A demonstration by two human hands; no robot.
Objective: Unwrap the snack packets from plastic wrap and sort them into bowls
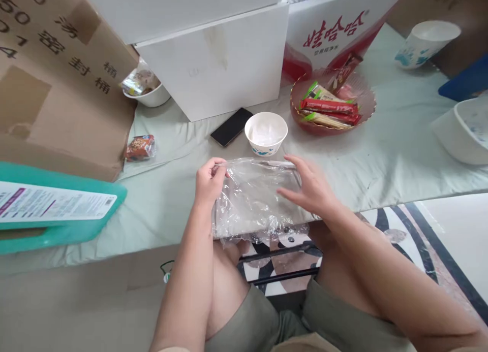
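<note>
A clear, crinkled plastic bag (pixel 259 194) lies over the front edge of the cloth-covered table, its lower end hanging past the edge. My left hand (pixel 210 182) pinches the bag's upper left corner. Over the bag's right side is my right hand (pixel 310 187), thumb and fingers spread apart. Its fingertips are near a white strip along the bag's top edge; whether they touch it I cannot tell. Just beyond the bag stands a white paper bowl (pixel 266 133) with blue print. Behind that bowl, to its left, a black phone (pixel 231 127) lies flat.
A reddish bowl of wrapped snacks (pixel 331 110) stands back right. White boxes (pixel 224 57) line the rear. Cardboard (pixel 57 88) and a green jug (pixel 61 204) flank the left, near a small snack packet (pixel 140 148). Paper cup (pixel 427 43) and white tub (pixel 463 133) are right.
</note>
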